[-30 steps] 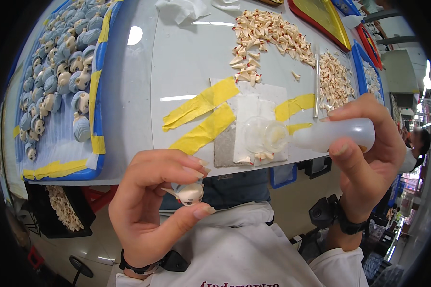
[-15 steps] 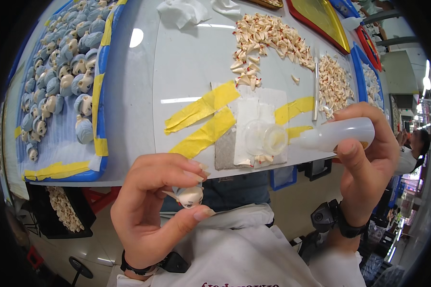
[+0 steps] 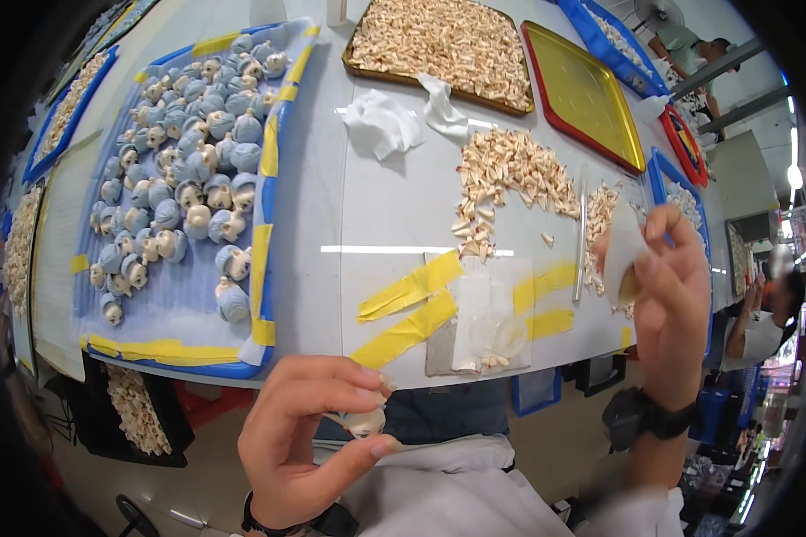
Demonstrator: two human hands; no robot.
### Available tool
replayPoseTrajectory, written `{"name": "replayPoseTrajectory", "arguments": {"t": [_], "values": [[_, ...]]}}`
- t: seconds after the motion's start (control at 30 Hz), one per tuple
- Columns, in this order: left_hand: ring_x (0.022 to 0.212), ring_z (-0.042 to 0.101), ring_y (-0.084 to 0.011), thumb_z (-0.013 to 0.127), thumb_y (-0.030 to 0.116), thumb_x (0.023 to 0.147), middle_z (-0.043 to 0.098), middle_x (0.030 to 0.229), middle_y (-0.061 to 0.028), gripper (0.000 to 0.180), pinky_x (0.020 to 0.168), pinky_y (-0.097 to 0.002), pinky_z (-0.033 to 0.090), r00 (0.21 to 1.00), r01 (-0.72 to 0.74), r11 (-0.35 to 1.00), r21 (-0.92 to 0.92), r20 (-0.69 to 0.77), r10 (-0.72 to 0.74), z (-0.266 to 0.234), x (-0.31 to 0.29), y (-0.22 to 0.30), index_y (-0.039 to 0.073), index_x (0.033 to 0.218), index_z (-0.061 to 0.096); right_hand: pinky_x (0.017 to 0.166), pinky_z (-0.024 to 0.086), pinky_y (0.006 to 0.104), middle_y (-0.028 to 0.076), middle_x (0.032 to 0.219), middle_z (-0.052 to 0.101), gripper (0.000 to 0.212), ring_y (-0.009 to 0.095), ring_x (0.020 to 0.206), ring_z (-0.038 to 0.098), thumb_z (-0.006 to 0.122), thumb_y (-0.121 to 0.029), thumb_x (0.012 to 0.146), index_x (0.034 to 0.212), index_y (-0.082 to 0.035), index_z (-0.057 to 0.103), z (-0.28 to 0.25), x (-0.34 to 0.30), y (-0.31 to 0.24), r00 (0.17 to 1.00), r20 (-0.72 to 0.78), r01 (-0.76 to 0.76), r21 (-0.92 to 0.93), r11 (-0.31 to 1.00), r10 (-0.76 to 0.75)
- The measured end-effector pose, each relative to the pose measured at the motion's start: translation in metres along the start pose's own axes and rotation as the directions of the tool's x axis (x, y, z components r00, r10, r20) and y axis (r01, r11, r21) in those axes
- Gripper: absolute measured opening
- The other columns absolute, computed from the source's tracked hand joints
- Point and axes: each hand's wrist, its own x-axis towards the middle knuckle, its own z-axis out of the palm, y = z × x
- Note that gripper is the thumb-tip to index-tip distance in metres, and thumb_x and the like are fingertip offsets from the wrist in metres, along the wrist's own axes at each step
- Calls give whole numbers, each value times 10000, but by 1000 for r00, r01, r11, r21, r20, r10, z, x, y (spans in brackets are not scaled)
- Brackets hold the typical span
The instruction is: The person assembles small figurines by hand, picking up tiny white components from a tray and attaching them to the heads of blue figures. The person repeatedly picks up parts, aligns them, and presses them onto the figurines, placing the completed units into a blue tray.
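Observation:
Between the fingertips of my left hand [image 3: 300, 438], in front of the table edge, is a small doll head [image 3: 365, 423] with a pale face and a pointed ear. My right hand [image 3: 676, 300] grips a translucent white squeeze bottle [image 3: 621, 255], tilted near upright over the right side of the table. Between the hands, a clear round cup [image 3: 501, 338] rests on white tissue over a grey pad [image 3: 441, 351]. Strips of yellow tape [image 3: 407, 327] lie either side of it. Beyond the pad spreads a pile of small cream pointed pieces [image 3: 519, 174], some red-tipped.
At left, a blue tray [image 3: 264, 309] lined with white sheet holds several blue-haired doll heads [image 3: 166, 212]. A full tray of cream pieces [image 3: 439, 45], crumpled tissue [image 3: 381, 123] and a gold tray with red rim [image 3: 582, 94] stand at the back. A metal bar [image 3: 582, 237] lies right.
My right hand has swung the bottle from lying level beside the cup to near upright, farther from the cup. The left hand still pinches the doll head. The view has shifted, showing more tabletop.

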Motion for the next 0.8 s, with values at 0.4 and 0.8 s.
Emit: {"name": "replayPoseTrajectory", "arguments": {"t": [0.4, 0.8], "values": [[814, 556, -215, 725, 64, 643, 479, 955, -127, 364, 679, -285, 477, 981, -66, 990, 128, -172, 88, -20, -7, 10, 9, 917, 492, 688, 480, 279, 103, 856, 609, 359, 171, 832, 601, 653, -81, 694, 1025, 10, 552, 59, 135, 5, 854, 474, 388, -308, 868, -214], [817, 554, -203, 737, 128, 661, 475, 965, -115, 388, 698, -279, 477, 924, -48, 984, 170, -366, 108, -42, -17, 21, 20, 938, 487, 720, 452, 217, 30, 789, 584, 252, 96, 737, 552, 624, 0, 674, 922, -31, 588, 133, 198, 39, 766, 628, 477, -416, 774, -135]]}}
